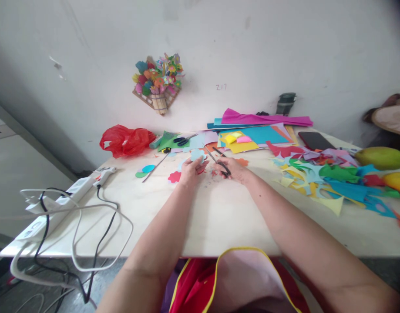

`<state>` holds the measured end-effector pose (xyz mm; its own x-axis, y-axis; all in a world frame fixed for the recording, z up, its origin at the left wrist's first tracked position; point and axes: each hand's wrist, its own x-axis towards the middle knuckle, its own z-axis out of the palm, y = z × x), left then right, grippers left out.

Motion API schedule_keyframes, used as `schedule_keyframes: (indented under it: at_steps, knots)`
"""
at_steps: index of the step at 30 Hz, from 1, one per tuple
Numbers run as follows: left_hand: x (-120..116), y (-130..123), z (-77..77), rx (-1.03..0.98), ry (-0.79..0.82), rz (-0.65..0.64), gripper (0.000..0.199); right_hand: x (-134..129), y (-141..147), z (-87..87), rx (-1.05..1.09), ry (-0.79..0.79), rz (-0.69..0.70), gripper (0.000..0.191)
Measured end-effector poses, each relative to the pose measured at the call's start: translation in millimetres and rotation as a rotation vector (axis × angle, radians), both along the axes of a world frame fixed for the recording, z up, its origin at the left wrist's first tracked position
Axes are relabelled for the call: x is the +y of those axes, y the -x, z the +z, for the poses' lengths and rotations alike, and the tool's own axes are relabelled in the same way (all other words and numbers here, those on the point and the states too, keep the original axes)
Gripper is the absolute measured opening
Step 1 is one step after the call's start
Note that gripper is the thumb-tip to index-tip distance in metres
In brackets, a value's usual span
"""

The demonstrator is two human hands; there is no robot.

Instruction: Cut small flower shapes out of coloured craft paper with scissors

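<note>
Between the fingers of my left hand point(190, 173) is a light blue paper flower point(197, 154) with a scalloped edge. My right hand point(235, 170) grips scissors point(223, 167) by the black handles, their blades pointing up and left toward the flower. The blades look parted from it by a small gap. A red paper flower point(174, 177) lies just left of my left hand. Past it are a blue paper circle point(149, 168) and a green one point(141, 174). An orange paper piece point(242, 162) rests beside my right hand.
Coloured paper scraps point(330, 174) cover the right side, near a phone point(316, 141) and a yellow-green fruit point(380, 158). Paper sheets point(265, 134) and a second pair of scissors point(181, 141) lie at the back. A red plastic bag point(126, 141) and a cabled power strip point(56, 211) are left.
</note>
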<state>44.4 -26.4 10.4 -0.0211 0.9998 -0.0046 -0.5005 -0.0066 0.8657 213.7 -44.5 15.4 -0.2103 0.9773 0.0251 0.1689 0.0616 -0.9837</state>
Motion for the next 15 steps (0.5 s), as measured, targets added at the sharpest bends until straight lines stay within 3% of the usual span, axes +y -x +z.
schedule_keyframes:
  at_steps: [5,9,15]
  knots:
    - [0,-1,0.6,-0.016,-0.019,-0.015,0.020,-5,3,7.2,-0.002,0.027,-0.045,0.022]
    - [-2,-2,2.7,-0.078,-0.068,-0.078,0.020,-6,3,8.9,-0.045,0.060,0.004,0.019]
    - [6,7,-0.6,-0.135,-0.100,0.094,0.026,-7,-7,11.9,-0.137,0.127,0.165,0.026]
